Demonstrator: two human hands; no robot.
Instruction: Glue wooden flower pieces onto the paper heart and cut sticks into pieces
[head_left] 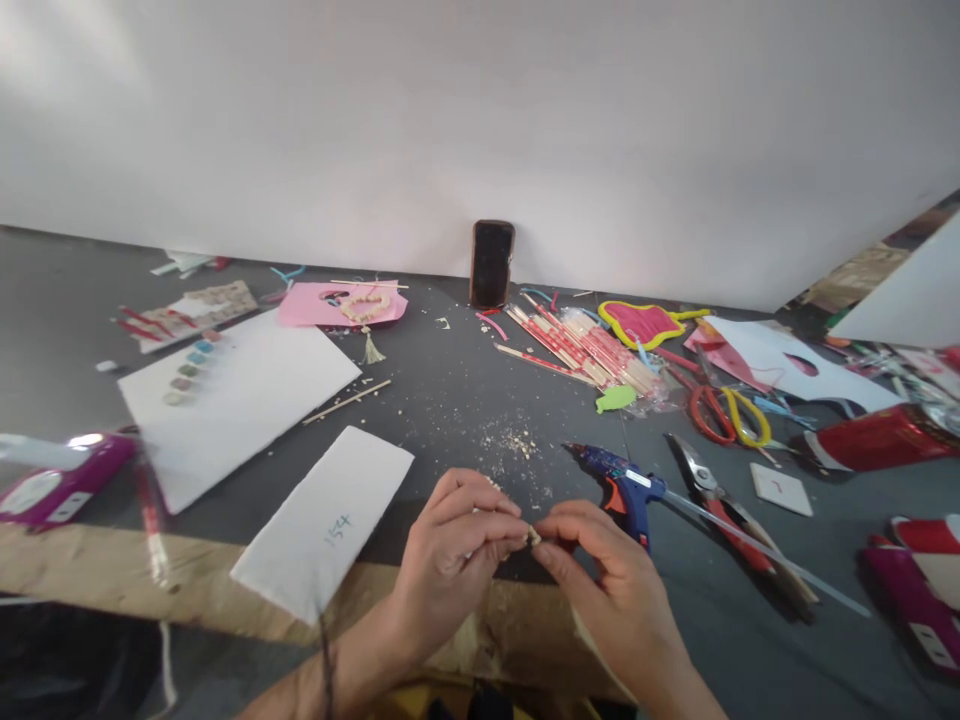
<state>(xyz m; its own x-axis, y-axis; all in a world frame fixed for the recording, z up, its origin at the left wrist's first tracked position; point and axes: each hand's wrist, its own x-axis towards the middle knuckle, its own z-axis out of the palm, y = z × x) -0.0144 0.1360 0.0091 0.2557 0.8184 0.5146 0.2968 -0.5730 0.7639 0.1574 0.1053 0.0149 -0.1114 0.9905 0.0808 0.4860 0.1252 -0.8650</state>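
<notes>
At the table's front edge, my left hand (469,525) and my right hand (604,575) meet fingertip to fingertip. Both pinch a small tan bead-like piece (533,536), whose exact kind is too small to make out. More pale bits show at the fingers of my left hand, mostly hidden by them. Just beyond the hands, pale crumbs (517,442) are scattered over the dark table (442,400). A blue glue gun (634,490) lies close to my right hand. On the left, a white card (322,520) with handwriting rests near my left forearm.
A phone (492,264) leans on the white wall. Patterned sticks (570,345), scissors (727,412), pliers (720,510) and a red can (885,437) lie to the right. Leftward are a white sheet (255,400), pink paper (300,303) with a beaded loop (366,306), and a purple device (67,485).
</notes>
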